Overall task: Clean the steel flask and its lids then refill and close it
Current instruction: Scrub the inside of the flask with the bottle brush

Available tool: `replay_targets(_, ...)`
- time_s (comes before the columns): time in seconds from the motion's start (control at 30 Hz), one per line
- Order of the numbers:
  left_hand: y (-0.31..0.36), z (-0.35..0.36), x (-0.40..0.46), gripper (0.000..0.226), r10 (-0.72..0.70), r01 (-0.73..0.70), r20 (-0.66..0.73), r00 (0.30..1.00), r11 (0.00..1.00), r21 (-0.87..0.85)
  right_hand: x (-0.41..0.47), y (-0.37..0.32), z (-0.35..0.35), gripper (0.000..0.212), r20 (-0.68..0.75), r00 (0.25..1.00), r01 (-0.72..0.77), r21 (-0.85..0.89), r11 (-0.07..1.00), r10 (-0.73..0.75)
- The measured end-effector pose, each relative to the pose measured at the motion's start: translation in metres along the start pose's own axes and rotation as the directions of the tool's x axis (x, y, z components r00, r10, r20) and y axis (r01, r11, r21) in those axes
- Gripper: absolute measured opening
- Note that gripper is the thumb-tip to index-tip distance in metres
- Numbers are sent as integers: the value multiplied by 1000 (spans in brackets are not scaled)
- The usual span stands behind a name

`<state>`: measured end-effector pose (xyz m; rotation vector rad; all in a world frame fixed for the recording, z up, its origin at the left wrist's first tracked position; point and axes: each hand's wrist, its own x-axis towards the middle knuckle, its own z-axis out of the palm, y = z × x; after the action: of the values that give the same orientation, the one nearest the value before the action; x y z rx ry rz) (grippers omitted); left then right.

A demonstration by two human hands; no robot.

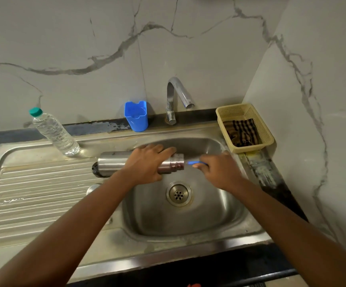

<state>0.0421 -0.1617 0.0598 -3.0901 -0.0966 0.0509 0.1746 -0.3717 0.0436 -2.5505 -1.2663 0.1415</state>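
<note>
The steel flask [114, 162] lies sideways above the sink basin [219, 212], its open threaded mouth pointing right and its dark base to the left. My left hand [147, 164] grips the flask around its upper body near the neck. My right hand [217, 170] holds the blue handle of a brush [193, 162], whose front end goes into the flask's mouth. The brush head is hidden inside. A round steel lid [92, 188] peeks out beside my left forearm on the drainboard.
A clear water bottle [55, 133] with a green cap stands at the back of the drainboard. A blue cup [136, 117] sits beside the chrome tap [178, 96]. At the right rear, a yellow basket [267, 137] holds a checked cloth. The drain [178, 193] is uncovered.
</note>
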Motion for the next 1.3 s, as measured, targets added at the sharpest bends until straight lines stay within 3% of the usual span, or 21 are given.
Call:
replay_targets(0.23, -18, 4, -14, 87, -53, 54, 50, 997, 999, -9, -9, 31, -7, 39, 83, 994, -73, 23, 997, 70)
replay_targets(0.33, -4, 6, -10, 87, -28, 28, 48, 998, 1000, 0, -7, 5, 9, 28, 70, 997, -17, 14, 1000, 16)
replay_targets(0.43, 7, 8, -8, 86, 9, -8, 19, 1000, 1000, -18, -6, -5, 16, 30, 74, 997, 9, -7, 1000, -8)
replay_targets(0.57, -9, 7, -22, 84, -29, 30, 52, 998, 999, -12, -19, 34, 8, 31, 114, 993, -42, -26, 999, 45)
replay_targets(0.8, 15, 14, -14, 81, 47, -45, 38, 998, 998, -49, -20, 2, 27, 34, 83, 996, 47, -37, 998, -44)
replay_targets(0.93, -2, 13, -25, 83, 12, -12, 58, 998, 1000, -2, -31, 41, 20, 29, 159, 986, -41, -40, 998, 47)
replay_targets(1.1, 18, 19, -17, 78, 36, -35, 51, 998, 999, -24, -25, 1, 27, 34, 158, 987, 42, -75, 996, -30)
replay_targets(1.17, 21, 21, -17, 77, 48, -47, 59, 997, 999, -15, -23, -4, 33, 32, 163, 987, 8, 2, 1000, -9)
replay_targets(1.23, 18, 23, -18, 78, 32, -31, 46, 998, 999, -14, -25, -3, 37, 26, 144, 990, -25, 207, 978, -5)
replay_targets(1.3, 17, 24, -20, 79, 20, -19, 29, 999, 999, -33, -27, -6, 43, 24, 116, 993, 10, 243, 970, -39)
